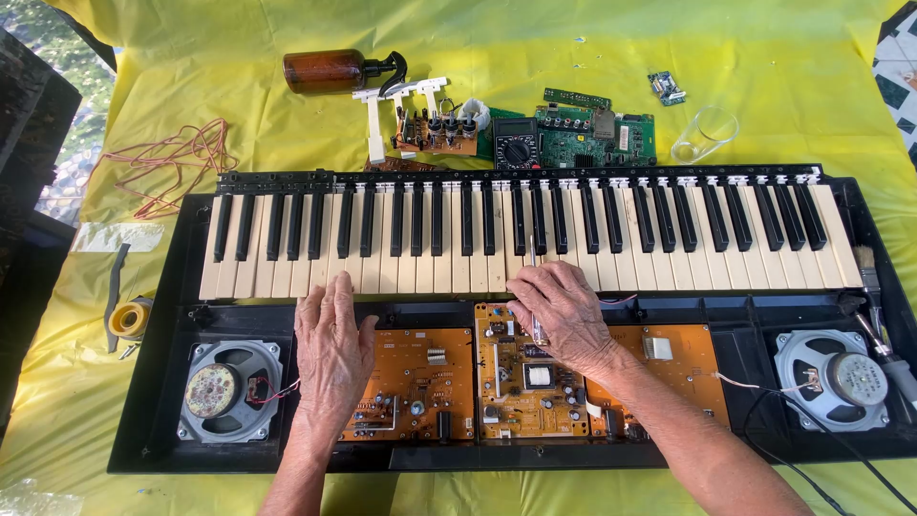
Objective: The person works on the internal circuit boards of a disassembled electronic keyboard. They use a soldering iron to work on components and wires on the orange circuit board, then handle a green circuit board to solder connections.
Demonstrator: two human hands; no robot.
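An opened black electronic keyboard with cream and black keys (pixel 535 229) lies on a table covered with a yellow plastic sheet (pixel 535 48), its long axis running from the table's left edge to the right edge, the keys towards the far edge and the exposed interior towards the near edge. The left hand (pixel 331 344) lies flat and open, palm down, fingers stretched onto the lower ends of the cream keys, holding nothing. The right hand (pixel 565 311) is loosely curled on the keys' front edge and grips a slim metal tool with a clear handle (pixel 535 287), which stands roughly across the keyboard's length, tip towards the far edge. Beneath the hands sit orange circuit boards (pixel 521 382), flanked by a grey round speaker (pixel 229 390) near the left end and another grey speaker (pixel 839 378) near the right. Towards the far edge lie a brown plastic spray bottle (pixel 330 71), a green circuit board (pixel 597 134), a black multimeter (pixel 516 143) and a clear glass cup (pixel 707 134); a tangle of red wire (pixel 172 162) rests near the left edge.
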